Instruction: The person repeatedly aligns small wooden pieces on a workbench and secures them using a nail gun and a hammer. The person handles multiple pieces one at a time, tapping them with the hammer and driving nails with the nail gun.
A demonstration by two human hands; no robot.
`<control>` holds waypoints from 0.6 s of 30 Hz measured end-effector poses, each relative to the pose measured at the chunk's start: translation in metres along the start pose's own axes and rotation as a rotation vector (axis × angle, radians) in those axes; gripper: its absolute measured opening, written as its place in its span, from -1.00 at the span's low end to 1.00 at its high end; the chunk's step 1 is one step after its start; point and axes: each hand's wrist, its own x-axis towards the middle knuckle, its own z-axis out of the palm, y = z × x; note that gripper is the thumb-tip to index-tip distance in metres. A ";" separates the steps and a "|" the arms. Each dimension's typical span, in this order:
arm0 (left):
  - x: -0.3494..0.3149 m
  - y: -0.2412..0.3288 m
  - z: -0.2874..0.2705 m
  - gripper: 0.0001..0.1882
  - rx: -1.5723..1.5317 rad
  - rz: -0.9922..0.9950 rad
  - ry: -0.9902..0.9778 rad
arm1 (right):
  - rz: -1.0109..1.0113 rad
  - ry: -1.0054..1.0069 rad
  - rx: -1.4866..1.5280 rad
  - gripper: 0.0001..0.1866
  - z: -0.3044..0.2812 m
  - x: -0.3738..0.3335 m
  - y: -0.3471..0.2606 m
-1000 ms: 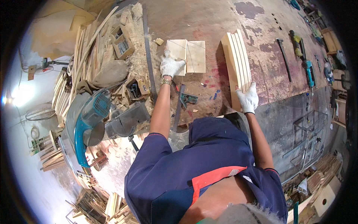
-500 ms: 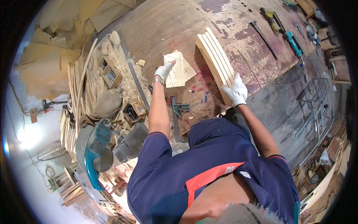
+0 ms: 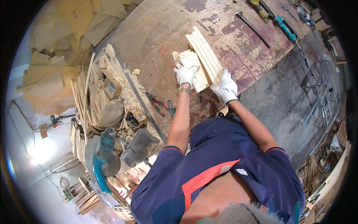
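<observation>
Pressing pale wooden board [image 3: 194,66] beside slats [image 3: 206,56]: gloved left hand [image 3: 185,74].

A single head-worn fisheye view looks steeply down from above the person's shoulders, close over the worn reddish-brown workbench top [image 3: 160,33], its straight edges bowing toward the dark round rim, forearms entering from below.

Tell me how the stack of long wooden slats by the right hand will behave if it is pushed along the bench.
The wooden slats look stiff and straight, so each should slide rather than bend. They lie loose side by side, so a push from the right hand may fan them apart. The bench looks rough and worn, so they probably drag instead of gliding.
</observation>
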 end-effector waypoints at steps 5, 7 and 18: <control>0.008 0.013 0.003 0.42 0.040 -0.006 -0.012 | -0.020 0.065 0.123 -0.05 -0.020 0.017 0.021; 0.008 0.024 0.006 0.41 0.104 0.005 0.000 | -0.046 0.017 0.070 -0.10 -0.041 0.030 0.036; -0.030 0.082 0.078 0.22 0.405 0.223 0.215 | -0.079 0.055 -0.096 -0.06 -0.098 0.076 0.102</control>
